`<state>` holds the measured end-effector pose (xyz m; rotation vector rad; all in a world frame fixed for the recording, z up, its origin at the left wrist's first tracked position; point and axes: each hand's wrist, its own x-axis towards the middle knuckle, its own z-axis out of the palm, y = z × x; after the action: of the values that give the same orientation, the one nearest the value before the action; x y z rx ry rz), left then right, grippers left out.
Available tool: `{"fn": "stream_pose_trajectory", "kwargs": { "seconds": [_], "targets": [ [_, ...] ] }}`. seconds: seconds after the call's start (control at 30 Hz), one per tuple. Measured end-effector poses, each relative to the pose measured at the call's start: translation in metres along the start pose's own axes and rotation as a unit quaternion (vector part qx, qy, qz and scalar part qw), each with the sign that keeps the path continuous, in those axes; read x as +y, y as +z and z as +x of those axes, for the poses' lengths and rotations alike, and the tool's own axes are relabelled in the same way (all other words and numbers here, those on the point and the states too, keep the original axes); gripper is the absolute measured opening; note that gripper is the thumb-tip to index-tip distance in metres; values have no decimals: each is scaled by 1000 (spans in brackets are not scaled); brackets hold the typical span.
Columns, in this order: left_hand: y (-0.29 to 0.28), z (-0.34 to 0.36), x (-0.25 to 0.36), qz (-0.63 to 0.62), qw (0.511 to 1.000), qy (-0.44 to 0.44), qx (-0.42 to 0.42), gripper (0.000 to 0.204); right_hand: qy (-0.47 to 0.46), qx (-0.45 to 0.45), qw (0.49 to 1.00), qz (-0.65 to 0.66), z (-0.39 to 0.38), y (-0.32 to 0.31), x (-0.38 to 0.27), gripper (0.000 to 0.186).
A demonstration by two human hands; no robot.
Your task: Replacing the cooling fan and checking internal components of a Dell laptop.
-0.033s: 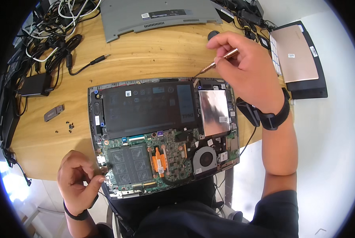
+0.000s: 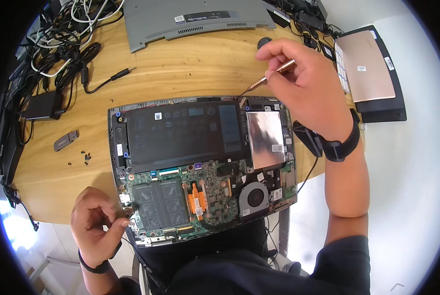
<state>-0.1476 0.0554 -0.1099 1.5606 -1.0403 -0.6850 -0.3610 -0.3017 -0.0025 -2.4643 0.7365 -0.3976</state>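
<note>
Several screws (image 2: pixel 87 158) and the bottom cover (image 2: pixel 200 35) are off, battery (image 2: pixel 180 135) still sits in the laptop (image 2: pixel 214 179) at the table (image 2: pixel 180 73) edge, right hand (image 2: pixel 311 86) pinches a screwdriver (image 2: pixel 255 86), left hand (image 2: pixel 96 221) half-curled, can't tell its hold.

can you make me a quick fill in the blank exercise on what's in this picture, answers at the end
1. The copper-coloured screwdriver is held in the ____ hand.
2. The USB stick lies to the ____ of the opened laptop.
3. Scattered close to that stick are several tiny dark ____.

Missing words: right; left; screws
</note>
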Motion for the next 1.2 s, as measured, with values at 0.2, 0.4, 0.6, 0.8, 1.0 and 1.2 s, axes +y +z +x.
{"fn": "stream_pose_trajectory", "kwargs": {
  "seconds": [0.2, 0.4, 0.6, 0.8, 1.0, 1.2],
  "targets": [
    [-1, -3, 0, 0, 1000, -6, 5, 39, -8, -8, 1000, -4, 0, 2, 1, 25],
    [-2, -2, -1, 17, 1000, 5, 1, 39, -8, -8, 1000, -6, 2, 5, 2, 25],
    [-2, -3, -2, 10, 1000, 5, 3, 39, -10, -11, 1000, -15, 2, 5, -2, 26],
    [-2, -3, -2, 2, 1000, 3, -2, 38, -18, -13, 999, -28, 4, 7, -6, 27],
    [-2, -2, -3, -1, 1000, 11, -7, 37, -40, 20, 996, -75, 0, 14, -12, 23],
    [-1, -2, -4, -8, 1000, 16, -6, 38, -79, 44, 987, -135, -2, 21, -13, 16]
  ]
}}
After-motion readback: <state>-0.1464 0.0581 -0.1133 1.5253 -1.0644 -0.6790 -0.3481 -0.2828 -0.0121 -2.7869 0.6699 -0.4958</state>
